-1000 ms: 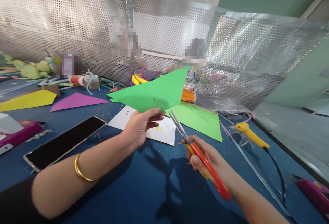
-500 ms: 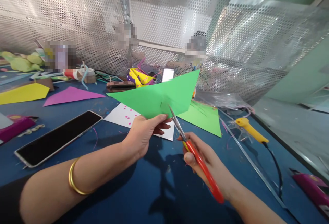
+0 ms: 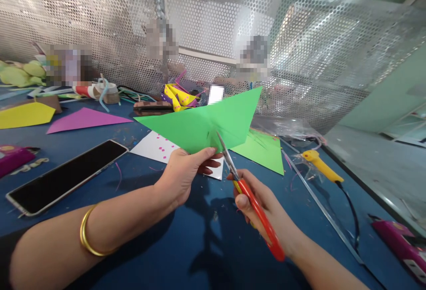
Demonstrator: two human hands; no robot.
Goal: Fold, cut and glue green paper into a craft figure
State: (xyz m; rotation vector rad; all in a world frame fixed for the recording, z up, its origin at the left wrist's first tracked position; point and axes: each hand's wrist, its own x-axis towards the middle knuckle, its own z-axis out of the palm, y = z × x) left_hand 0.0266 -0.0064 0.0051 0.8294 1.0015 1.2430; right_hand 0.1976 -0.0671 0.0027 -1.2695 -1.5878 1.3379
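Observation:
A sheet of green paper [image 3: 199, 123] is raised above the table, its lower edge pinched between the thumb and fingers of my left hand [image 3: 186, 170]. My right hand [image 3: 262, 201] is wrapped round the handles of red-handled scissors [image 3: 258, 214]. The metal blades point up and to the left, lying against the green sheet just right of my left thumb. How far the blades are parted I cannot tell. Beneath the held sheet, a white paper with pink dots [image 3: 151, 148] and a lighter green piece [image 3: 266, 152] rest on the blue table [image 3: 159, 245].
A phone [image 3: 68, 176] lies at left, with magenta paper [image 3: 88, 120] and yellow paper [image 3: 26, 114] behind it. To the right are a yellow glue gun [image 3: 322, 165], a clear strip [image 3: 322, 208] and a purple power strip [image 3: 399, 243]. Perforated clear sheeting [image 3: 206, 23] hangs behind the table.
The view has shifted slightly, so the table things sit a little further left. Both hands keep their hold on the green paper and the scissors, with the blades still against the sheet.

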